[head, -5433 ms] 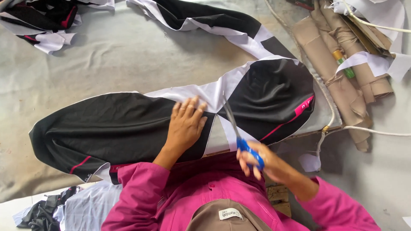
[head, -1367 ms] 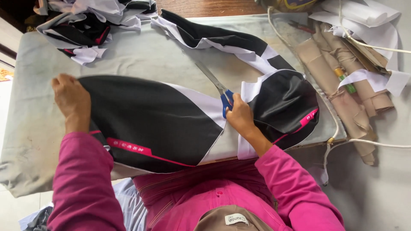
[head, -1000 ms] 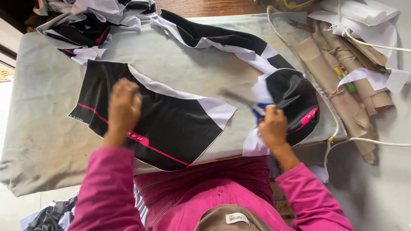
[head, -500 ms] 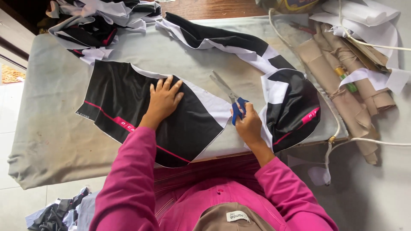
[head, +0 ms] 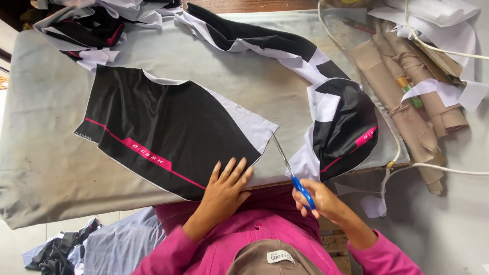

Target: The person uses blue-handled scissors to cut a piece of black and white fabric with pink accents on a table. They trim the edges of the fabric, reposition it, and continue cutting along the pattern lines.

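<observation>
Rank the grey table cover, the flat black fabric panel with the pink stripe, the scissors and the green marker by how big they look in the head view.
1. Grey table cover
2. Black fabric panel
3. Scissors
4. Green marker, clearly smallest, though partly covered by paper

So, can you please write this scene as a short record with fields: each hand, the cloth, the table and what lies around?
left hand: flat, fingers spread, pressing the near edge of the black fabric panel
right hand: holds blue-handled scissors, blades pointing at the panel's white corner
fabric panel: black, pink stripe, white border, lying flat
table: covered with grey cloth
right of scissors: long black and white fabric strip
far left corner: heap of fabric scraps
right side: brown paper rolls, white cord
</observation>
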